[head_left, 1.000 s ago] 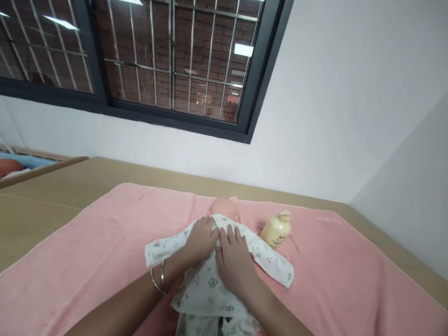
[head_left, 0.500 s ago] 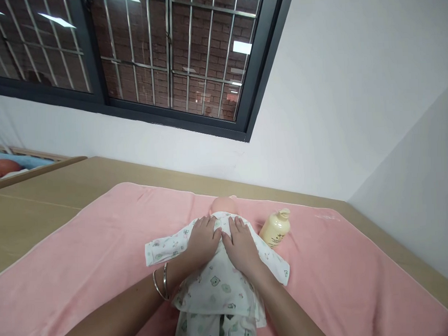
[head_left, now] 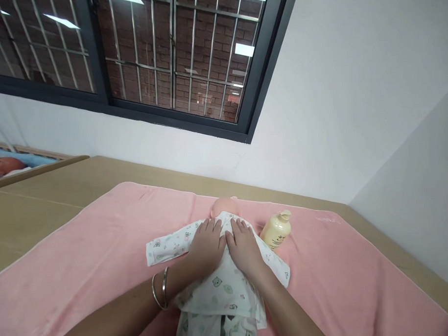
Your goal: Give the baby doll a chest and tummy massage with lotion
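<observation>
White cotton baby garment printed with small green bears (head_left: 224, 290), dressed on a pale plastic baby doll (head_left: 224, 206), lying at the centre of the view toward 6 o'clock, doll's head at 12 o'clock of the chest. Soft, thin, light cloth by the look of it: likely to wrinkle and slide over the hard, smooth doll body beneath (no stiffness of its own). Best taken at the front edges near the collar or at the sleeve ends, pinched rather than pushed. Left hand (head_left: 208, 244) flat on the chest, fingers spread and pressing the cloth, gripping nothing; two thin bangles (head_left: 159, 292) on its wrist. Right hand (head_left: 246, 248) just beside it, touching, likewise open and flat on the fabric. Empty sleeve spread toward 9 o'clock. Cream-yellow plastic pump bottle (head_left: 275, 230) near, at 2 o'clock, tilted. Underneath all, a pink terry towel (head_left: 83, 251) over a tan wooden table (head_left: 34, 204). Dark-framed barred window (head_left: 169, 62) at 12 o'clock.
</observation>
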`<state>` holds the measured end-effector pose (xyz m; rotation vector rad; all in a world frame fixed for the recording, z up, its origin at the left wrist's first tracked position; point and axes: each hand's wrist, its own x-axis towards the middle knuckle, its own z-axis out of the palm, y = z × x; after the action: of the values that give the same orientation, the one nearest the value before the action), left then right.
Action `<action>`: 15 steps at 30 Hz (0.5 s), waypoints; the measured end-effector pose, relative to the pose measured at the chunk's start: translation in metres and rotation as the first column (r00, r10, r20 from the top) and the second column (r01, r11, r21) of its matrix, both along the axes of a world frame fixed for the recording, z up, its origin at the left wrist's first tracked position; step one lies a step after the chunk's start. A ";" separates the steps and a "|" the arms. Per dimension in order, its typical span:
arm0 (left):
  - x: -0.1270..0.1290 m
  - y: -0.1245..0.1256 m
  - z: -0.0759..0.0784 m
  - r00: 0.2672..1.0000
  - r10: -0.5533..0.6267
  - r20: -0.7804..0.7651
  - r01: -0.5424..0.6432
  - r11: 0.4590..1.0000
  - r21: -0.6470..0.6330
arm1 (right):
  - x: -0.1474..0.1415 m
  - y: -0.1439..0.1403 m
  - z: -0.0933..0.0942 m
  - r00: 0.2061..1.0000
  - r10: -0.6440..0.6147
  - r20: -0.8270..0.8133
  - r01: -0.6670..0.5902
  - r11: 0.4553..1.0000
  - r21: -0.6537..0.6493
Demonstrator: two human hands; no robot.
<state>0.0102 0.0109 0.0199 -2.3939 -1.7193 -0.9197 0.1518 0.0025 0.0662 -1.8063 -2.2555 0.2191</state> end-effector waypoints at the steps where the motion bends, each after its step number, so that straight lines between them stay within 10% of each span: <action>1: -0.006 0.006 0.005 0.999 -0.039 0.026 0.040 0.998 -0.049 | -0.005 -0.006 0.000 1.000 -0.001 0.030 0.001 1.000 0.013; 5: -0.021 0.020 0.018 0.988 -0.113 0.109 0.136 0.965 -0.226 | -0.018 -0.024 -0.003 0.994 0.011 0.108 -0.019 0.997 0.071; 10: 0.002 -0.005 0.003 0.997 0.056 -0.060 -0.061 0.994 -0.095 | 0.007 0.004 0.000 0.996 0.050 -0.071 -0.049 0.999 0.017; 15: 0.012 -0.021 0.002 0.993 -0.059 -0.106 0.052 0.997 -0.064 | 0.032 0.029 0.002 0.999 -0.032 -0.042 0.029 0.997 -0.075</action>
<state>0.0220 -0.0103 0.0217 -2.4917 -1.6746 -0.7386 0.1836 0.0314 0.0682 -1.8523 -2.2165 0.3375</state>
